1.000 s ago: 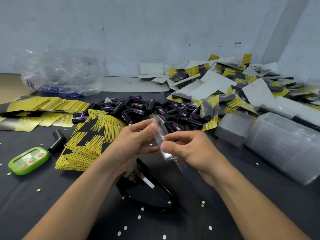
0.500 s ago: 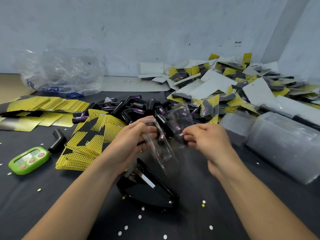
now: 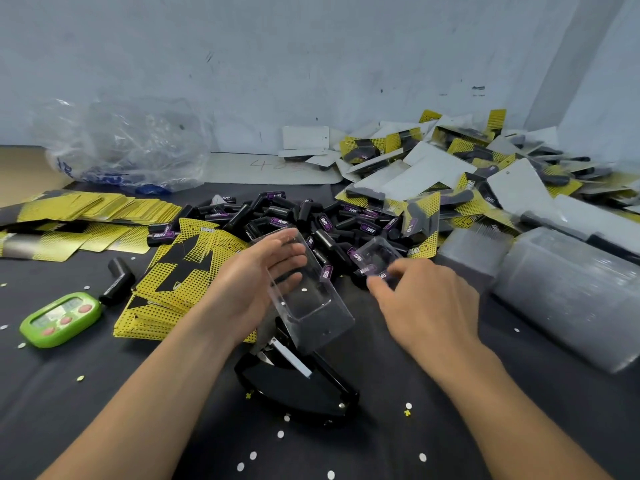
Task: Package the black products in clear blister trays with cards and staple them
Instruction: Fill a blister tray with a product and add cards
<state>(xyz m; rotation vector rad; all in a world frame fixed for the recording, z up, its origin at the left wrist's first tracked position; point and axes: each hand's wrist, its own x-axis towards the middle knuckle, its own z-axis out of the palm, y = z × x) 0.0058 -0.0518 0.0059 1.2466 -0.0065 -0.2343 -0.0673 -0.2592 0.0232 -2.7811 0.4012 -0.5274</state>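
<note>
Finished packs (image 3: 460, 168) heaped right. Left hand (image 3: 256, 278) fingers (image 3: 273, 245) hold empty blister tray (image 3: 311, 306); right hand (image 3: 426, 303) pinches second tray (image 3: 375, 254). Black products (image 3: 277, 213) remain.

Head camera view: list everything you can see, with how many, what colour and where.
black products: loose pile, black with purple labels, centre
timer: one, green, left
stray product: one, black, beside timer
cards: pile, yellow and black, left of centre; more fanned far left
finished packs: heap, yellow, white, black, far right
spare trays: stacks, clear, right
stapler: one, black, near centre
plastic bag: one, clear, far left by wall
clear blister tray: one, clear, above stapler
second clear tray: one, clear, blurred, over product pile
left grip: holds clear blister tray
right grip: pinches second clear tray
</note>
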